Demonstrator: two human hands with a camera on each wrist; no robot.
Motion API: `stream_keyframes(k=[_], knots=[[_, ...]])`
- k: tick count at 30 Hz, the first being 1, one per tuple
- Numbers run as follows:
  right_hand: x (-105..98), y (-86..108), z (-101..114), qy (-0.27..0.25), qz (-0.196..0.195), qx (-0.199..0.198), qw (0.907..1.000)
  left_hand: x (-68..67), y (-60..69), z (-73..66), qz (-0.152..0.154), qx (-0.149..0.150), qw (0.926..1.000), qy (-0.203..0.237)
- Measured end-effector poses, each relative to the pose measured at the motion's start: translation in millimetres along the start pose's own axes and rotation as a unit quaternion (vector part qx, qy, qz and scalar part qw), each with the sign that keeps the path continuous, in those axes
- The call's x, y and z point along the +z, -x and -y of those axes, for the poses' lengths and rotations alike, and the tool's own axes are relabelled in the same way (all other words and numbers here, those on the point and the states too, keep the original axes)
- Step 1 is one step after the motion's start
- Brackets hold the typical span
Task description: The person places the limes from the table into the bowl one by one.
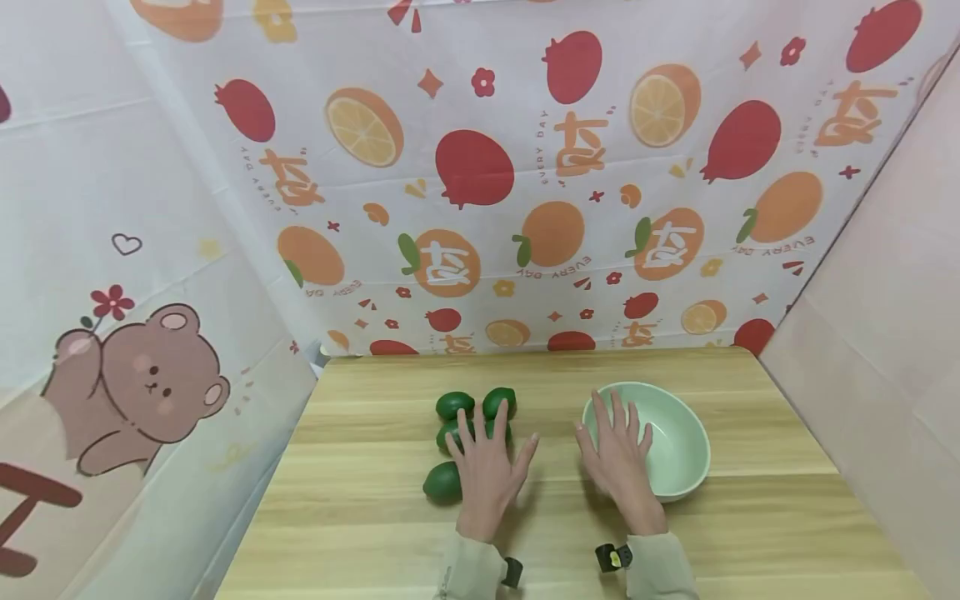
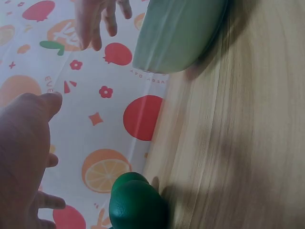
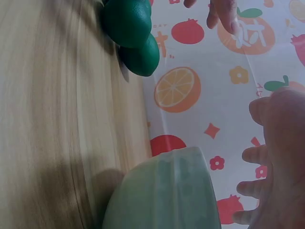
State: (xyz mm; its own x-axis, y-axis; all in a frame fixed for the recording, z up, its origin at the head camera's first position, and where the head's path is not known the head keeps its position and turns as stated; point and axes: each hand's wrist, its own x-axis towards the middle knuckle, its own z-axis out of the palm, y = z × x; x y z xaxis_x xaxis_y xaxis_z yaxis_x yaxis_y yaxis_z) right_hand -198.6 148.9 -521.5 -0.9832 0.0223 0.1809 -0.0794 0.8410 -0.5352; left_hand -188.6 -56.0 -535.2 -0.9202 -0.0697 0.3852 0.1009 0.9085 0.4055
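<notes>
Where the head view looks down on a wooden table [image 1: 360,533], both hands extend forward from light sleeves [image 1: 468,573], palms down and fingers spread, neither gripping anything. The left hand [image 1: 486,471] lies over a cluster of dark green fruits [image 1: 455,405], hiding parts of some; at least five show, two at the back, two in the middle and one nearer the person, at the left of the wrist. The right hand [image 1: 619,458] overlaps the left side of a pale green bowl [image 1: 678,442], which stands upright on the right half of the table, well apart from the fruits. A dark wristband [image 1: 615,558] shows beside the right sleeve; behind the table hangs a white backdrop [image 1: 517,50] printed with oranges and red fruit. From the left wrist, the left hand appears at the left edge, thumb and fingers extended and apart from the green fruits at the bottom; the bowl's outer wall and the right hand's fingers enter at the top. From the right wrist, the right hand occupies the right edge with its fingers extended, a gap separating it from the bowl below, while the fruits sit on the table at upper left, near the left hand's fingertips.
</notes>
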Motion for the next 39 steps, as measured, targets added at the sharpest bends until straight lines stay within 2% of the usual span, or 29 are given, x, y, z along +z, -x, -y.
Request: stream_keyframes(k=[4, 8, 15, 21, 29, 39], knots=[[-4, -1.1, -1, -0.001, -0.01, -0.001, 0.9999, -1.6, -3.1, -3.0, 0.012, 0.003, 0.9999, 0.007], [-7, -3.0, -2, 0.003, -0.017, -0.007, 0.9998, -5.3, -4.8, -3.8, 0.004, 0.004, 1.0, 0.003], [-9, -5.3, -4, 0.009, -0.007, 0.001, 0.9999, -7.7, -6.4, 2.0, 0.011, 0.002, 0.9999, -0.012], [-19, -3.9, -5, 0.01, 0.005, 0.004, 0.9999, -6.7, -8.0, 5.6, 0.022, 0.003, 0.9997, -0.007], [-35, -4.7, -7, 0.003, -0.002, 0.005, 1.0, -9.9, -11.7, 6.5, 0.011, 0.015, 0.9998, -0.007], [-45, -7.3, -20, 0.015, -0.014, 0.005, 0.9998, -16.2, -12.1, 17.9, 0.009, 0.033, 0.9992, -0.021]])
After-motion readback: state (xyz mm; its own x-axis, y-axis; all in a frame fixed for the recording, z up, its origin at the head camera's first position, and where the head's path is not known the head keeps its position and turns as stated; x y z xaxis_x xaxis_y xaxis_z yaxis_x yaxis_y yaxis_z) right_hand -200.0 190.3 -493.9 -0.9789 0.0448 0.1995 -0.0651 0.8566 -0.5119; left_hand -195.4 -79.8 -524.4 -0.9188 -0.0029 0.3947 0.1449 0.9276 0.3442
